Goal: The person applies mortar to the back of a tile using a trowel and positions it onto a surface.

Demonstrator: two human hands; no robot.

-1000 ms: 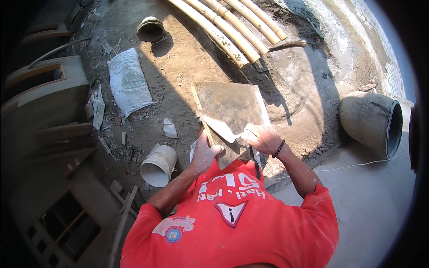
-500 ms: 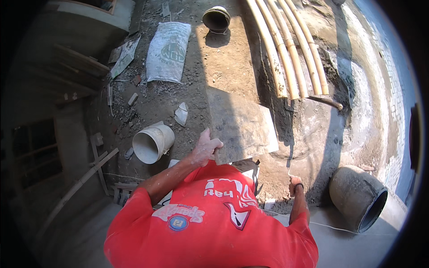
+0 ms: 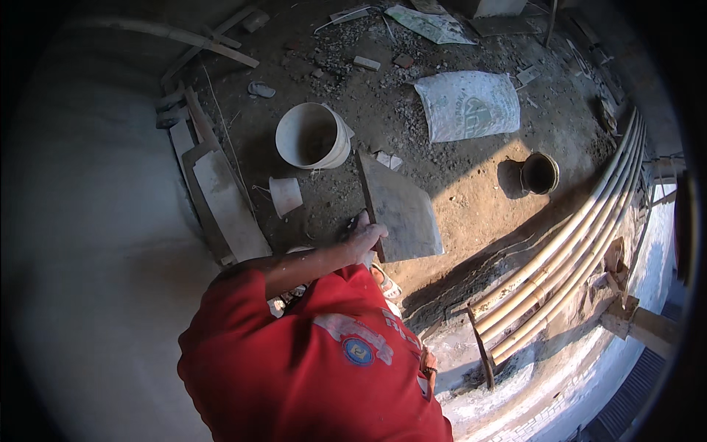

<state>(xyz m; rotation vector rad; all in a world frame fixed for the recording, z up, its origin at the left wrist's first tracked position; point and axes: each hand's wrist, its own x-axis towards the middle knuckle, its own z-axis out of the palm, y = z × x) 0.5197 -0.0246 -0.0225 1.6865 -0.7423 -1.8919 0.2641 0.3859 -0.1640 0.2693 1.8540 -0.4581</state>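
My left hand point(image 3: 362, 241) is closed around the near left edge of a flat grey board point(image 3: 401, 210), which it holds out in front of my red shirt. The board is stained, and no clear load shows on it. Only a bit of my right hand point(image 3: 428, 361), with a dark bracelet at the wrist, shows beside my right side. Its fingers are hidden by the shirt, so what they hold cannot be seen. Beyond my left hand a large white bucket point(image 3: 340, 151) stands near a small white pail point(image 3: 286, 197).
A white woven sack point(image 3: 471, 107) lies on the gravelly ground ahead. Right of it is a dark bucket point(image 3: 540, 175). Several bamboo poles point(image 3: 567, 254) stretch along the right. Planks point(image 3: 228, 202) lie by the plastered wall point(image 3: 110, 243) at left; rubble is scattered beyond.
My body has turned left, so the buckets, sack and poles have swung rightward in view. My left hand keeps its grip on the board. My right hand has drawn in against my side.
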